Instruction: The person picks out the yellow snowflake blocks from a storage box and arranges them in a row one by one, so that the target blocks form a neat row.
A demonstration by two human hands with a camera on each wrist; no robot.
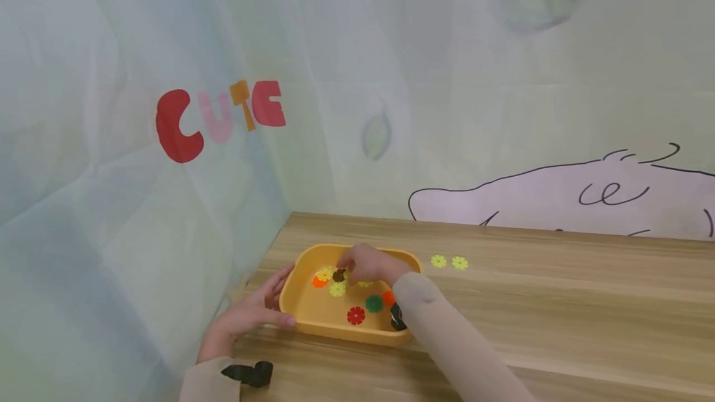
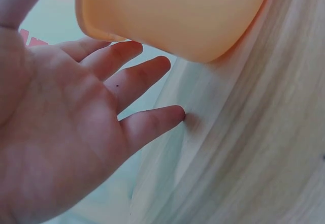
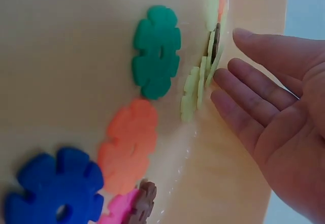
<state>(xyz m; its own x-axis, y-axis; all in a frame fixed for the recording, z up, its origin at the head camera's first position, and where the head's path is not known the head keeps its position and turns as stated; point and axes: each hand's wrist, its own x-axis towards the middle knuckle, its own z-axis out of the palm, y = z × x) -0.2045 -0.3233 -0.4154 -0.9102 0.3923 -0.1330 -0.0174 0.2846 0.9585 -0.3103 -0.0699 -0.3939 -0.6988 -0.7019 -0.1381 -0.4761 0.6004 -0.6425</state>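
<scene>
Discs lie beside the right hand, perhaps touching.

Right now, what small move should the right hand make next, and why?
Probably pinch one pale-yellow, flower-shaped plastic disc inside the orange-yellow rounded tray: the right hand reaches in there with thumb and fingers apart, fingertips close to the pale-yellow discs, and two similar discs lie outside on the wood-grain table.
</scene>
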